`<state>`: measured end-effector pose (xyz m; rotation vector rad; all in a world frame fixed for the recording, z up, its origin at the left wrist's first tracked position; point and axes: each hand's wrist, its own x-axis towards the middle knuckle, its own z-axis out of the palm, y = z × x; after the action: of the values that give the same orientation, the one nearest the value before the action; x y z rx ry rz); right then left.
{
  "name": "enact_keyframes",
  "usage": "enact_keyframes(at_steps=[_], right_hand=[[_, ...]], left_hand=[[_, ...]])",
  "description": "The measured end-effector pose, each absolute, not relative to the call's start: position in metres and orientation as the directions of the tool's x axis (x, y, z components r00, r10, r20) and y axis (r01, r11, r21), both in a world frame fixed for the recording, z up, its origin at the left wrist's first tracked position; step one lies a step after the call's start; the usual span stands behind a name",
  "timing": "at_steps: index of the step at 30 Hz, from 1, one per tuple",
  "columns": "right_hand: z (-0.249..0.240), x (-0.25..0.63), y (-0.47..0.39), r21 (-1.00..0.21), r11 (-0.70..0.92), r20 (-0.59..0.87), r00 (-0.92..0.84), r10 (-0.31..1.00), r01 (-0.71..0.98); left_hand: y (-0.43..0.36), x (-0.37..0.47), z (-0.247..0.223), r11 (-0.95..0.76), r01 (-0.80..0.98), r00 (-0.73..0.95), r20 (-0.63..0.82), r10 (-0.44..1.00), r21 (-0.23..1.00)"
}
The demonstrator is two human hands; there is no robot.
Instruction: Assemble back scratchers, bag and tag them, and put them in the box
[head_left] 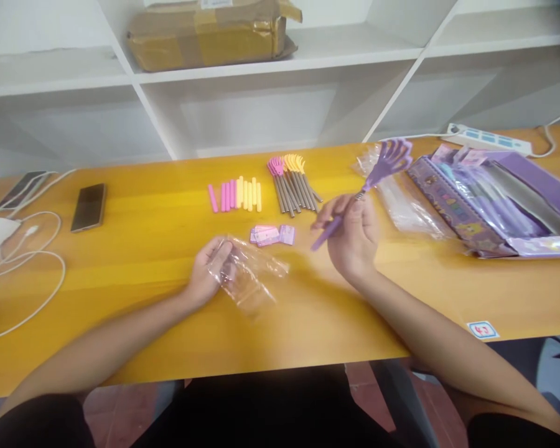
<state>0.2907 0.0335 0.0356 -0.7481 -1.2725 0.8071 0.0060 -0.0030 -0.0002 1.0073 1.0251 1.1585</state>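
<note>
My right hand [352, 233] grips a purple claw-headed scratcher stick [376, 174] by its handle, the claw end pointing up and to the right above the table. In my left hand [210, 274] lies a small clear plastic bag [249, 277], spread flat on the yellow table [144, 249]. Between the hands sits a little pile of pink and purple cards [271, 235]. Further back are a row of pink and yellow sleeves [236, 195] and a bundle of pink and yellow claw sticks [293, 183].
An open purple box with wrapped items [490, 199] and loose clear bags [401, 202] lie at the right. Two phones [89, 206] and white cables [28, 261] occupy the left. A power strip [488, 139] sits at the back right, and a brown parcel [210, 31] rests on the shelf.
</note>
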Motion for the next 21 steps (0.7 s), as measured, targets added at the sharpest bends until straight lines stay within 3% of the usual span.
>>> enact_keyframes(at_steps=[2, 5, 7, 9, 12, 21], right_hand=[[0.040, 0.302, 0.033, -0.752, 0.651, 0.651, -0.040, 0.758, 0.108], [0.042, 0.312, 0.032, -0.395, 0.817, 0.713, -0.420, 0.561, 0.420], [0.042, 0.316, 0.035, -0.156, 0.860, 0.682, -0.576, 0.450, 0.487], [0.041, 0.318, 0.039, -0.021, 0.860, 0.640, -0.653, 0.404, 0.510], [0.038, 0.325, 0.047, 0.026, 0.842, 0.586, -0.690, 0.424, 0.539], [0.026, 0.333, 0.059, -0.062, 0.808, 0.535, -0.664, 0.523, 0.586]], left_hand=[[0.003, 0.005, 0.000, 0.066, -0.272, 0.001, -0.068, 0.998, 0.960], [0.010, 0.004, 0.003, 0.017, -0.334, -0.099, -0.053, 0.994, 0.943], [0.014, 0.004, 0.004, -0.003, -0.364, -0.149, -0.055, 0.987, 0.931], [0.015, 0.005, 0.005, -0.004, -0.387, -0.173, -0.068, 0.983, 0.922], [0.017, 0.005, 0.006, 0.028, -0.419, -0.184, -0.115, 0.976, 0.907], [0.017, 0.005, 0.010, 0.129, -0.421, -0.076, -0.177, 0.981, 0.898]])
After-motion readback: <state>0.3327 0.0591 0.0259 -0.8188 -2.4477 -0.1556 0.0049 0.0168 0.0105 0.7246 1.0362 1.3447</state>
